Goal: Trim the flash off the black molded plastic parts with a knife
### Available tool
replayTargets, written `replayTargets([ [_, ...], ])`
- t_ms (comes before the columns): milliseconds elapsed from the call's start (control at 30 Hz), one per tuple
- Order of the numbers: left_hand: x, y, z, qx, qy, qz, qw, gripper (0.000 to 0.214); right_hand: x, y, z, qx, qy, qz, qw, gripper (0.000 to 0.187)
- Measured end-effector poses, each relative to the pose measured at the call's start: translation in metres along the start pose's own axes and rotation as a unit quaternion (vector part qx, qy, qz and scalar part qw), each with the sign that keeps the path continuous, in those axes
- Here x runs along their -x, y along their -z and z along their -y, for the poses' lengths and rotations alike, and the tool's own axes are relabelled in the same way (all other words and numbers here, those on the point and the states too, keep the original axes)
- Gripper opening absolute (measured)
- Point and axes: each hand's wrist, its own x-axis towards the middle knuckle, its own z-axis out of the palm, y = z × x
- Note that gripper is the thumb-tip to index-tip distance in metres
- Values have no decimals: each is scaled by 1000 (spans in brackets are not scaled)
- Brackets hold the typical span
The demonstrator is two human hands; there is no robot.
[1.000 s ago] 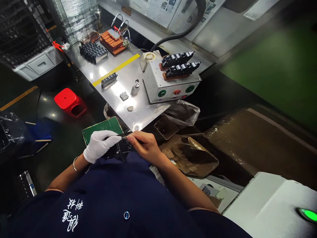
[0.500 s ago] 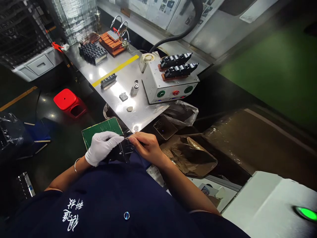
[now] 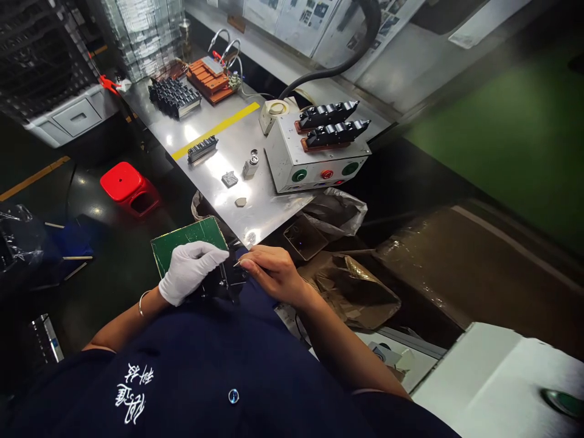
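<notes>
My left hand (image 3: 191,271), in a white glove, is closed in a pinch over the dark area in front of my body. What its fingertips hold, if anything, is too small to make out. My bare right hand (image 3: 276,274) pinches a small, thin, light-coloured piece (image 3: 236,264) between thumb and fingers. A narrow gap separates the two hands. Beside and partly behind the gloved hand is a green board (image 3: 182,238) with worn edges. Dark metal parts (image 3: 222,282) show below and between my hands.
On the metal table (image 3: 283,210) stand a control box (image 3: 314,164) with black parts on top, a small metal bottle (image 3: 250,165), a grey block (image 3: 229,179), black ribbed parts (image 3: 174,97) and an orange fixture (image 3: 210,79). A red stool (image 3: 121,180) and an opened carton (image 3: 356,292) flank me.
My right hand has drawn slightly away from the left, with the thin piece now visible in its pinch. The green light on the white machine at the lower right has gone dark.
</notes>
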Motion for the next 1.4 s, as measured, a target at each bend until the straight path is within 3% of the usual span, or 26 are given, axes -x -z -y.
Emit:
replayTargets([
  [167,-2,4,-2,-1,-13,48,999,25,-4,8,1,-121,-29,62,990,30],
  [233,-3,5,-3,-4,-29,51,998,25,-4,10,1,-156,-44,40,986,33],
  [333,-6,6,-4,-16,-42,35,998,23,-3,8,3,-97,-62,-14,993,31],
  [600,-7,7,-4,-27,-30,31,999,22,0,1,4,21,-24,-4,999,21],
  [1400,-2,3,-2,-34,-25,28,999,26,4,5,9,31,-6,17,999,26],
])
